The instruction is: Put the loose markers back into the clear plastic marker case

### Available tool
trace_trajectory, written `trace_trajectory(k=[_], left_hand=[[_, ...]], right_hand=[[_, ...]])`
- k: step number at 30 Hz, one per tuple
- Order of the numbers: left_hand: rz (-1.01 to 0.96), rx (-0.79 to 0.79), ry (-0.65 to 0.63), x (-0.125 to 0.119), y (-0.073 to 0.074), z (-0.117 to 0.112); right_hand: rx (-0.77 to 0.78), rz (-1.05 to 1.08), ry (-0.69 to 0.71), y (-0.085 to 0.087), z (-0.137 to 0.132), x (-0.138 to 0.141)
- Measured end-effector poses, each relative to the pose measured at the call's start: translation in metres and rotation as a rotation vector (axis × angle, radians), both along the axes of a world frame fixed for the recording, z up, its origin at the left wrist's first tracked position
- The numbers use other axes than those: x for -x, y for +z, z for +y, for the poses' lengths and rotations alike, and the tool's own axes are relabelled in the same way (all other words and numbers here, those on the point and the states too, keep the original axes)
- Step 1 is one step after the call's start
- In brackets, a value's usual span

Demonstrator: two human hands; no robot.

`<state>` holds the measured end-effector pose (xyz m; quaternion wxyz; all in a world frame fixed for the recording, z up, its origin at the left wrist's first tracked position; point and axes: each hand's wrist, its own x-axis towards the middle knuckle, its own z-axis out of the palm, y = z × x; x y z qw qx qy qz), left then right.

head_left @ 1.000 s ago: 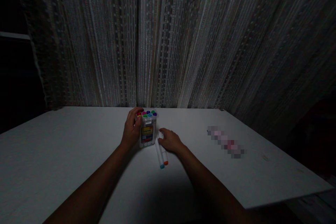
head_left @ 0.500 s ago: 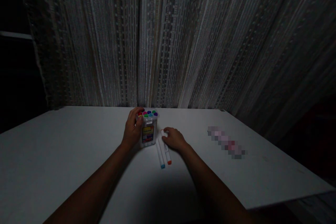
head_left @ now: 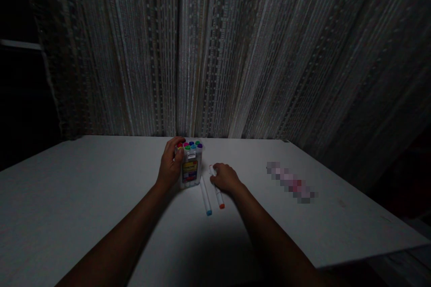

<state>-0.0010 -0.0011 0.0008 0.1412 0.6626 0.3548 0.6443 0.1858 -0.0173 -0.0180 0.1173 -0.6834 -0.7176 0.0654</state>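
My left hand point(head_left: 171, 163) is wrapped round the left side of a clear marker case point(head_left: 191, 170), which stands upright on the white table. Several markers with coloured caps fill the case, and a printed label shows on its front. My right hand point(head_left: 225, 177) has its fingers closed on a white marker with an orange end point(head_left: 219, 199), near that marker's far end. Just left of it, a white marker with a blue end point(head_left: 206, 197) lies on the table, its far end close to the foot of the case.
The white table point(head_left: 101, 202) reaches back to a striped, patterned curtain point(head_left: 208, 54). To the right lies a pinkish, pixel-blurred item point(head_left: 290, 182) whose kind I cannot make out. The table's right edge point(head_left: 370, 256) drops off into a dark area.
My right hand and the orange-ended marker have shifted slightly right, widening the gap to the blue-ended marker. My left hand and the case stay in place.
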Motion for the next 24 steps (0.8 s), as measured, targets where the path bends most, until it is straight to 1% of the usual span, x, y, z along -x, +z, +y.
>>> trace_trajectory(k=[4, 8, 16, 21, 24], left_hand=[[0.017, -0.014, 0.002, 0.0, 0.0, 0.0], [0.009, -0.016, -0.002, 0.001, -0.001, 0.0], [-0.004, -0.001, -0.003, 0.001, -0.002, 0.001], [-0.005, 0.001, -0.008, 0.001, -0.002, 0.001], [-0.003, -0.001, -0.008, 0.001, -0.002, 0.001]], right_hand=[[0.001, -0.019, -0.012, 0.001, 0.001, -0.002], [0.017, -0.025, -0.086, 0.002, 0.003, -0.01], [-0.049, -0.023, -0.198, 0.006, 0.006, -0.022], [-0.041, -0.005, -0.169, 0.004, 0.006, -0.018], [-0.04, 0.046, -0.092, 0.002, 0.005, -0.012]])
